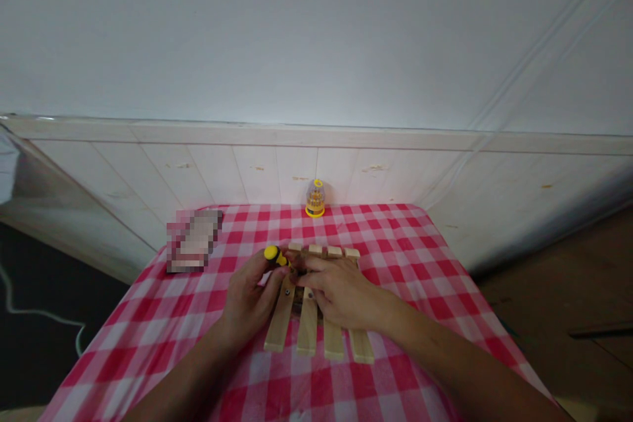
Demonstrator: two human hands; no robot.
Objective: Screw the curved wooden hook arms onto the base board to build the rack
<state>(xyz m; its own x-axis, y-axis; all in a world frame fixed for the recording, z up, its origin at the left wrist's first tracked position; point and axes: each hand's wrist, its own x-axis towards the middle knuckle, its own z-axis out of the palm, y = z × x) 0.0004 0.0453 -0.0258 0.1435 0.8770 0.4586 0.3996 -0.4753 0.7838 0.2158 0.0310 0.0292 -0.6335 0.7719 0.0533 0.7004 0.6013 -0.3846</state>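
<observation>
My left hand (pixel 252 293) is closed around a yellow-and-black screwdriver (pixel 271 253), its handle slanting up to the left. The shaft points down at the top part of a small wooden piece made of several pale slats (pixel 307 330), which lies on the table. My right hand (pixel 346 290) reaches over the slats from the right, fingers bent together close to the screwdriver's tip; what they pinch there is hidden. Dark screw heads (pixel 287 292) show on the two left slats. Darker material underneath shows between the slats, partly covered by my hands.
A clear bit case (pixel 315 199) with yellow base and top stands at the table's back edge by the wall. A blurred flat rectangular object (pixel 196 237) lies at the back left. Under everything is a red-and-white checked tablecloth (pixel 405 237). White wall panelling (pixel 336 171) rises behind.
</observation>
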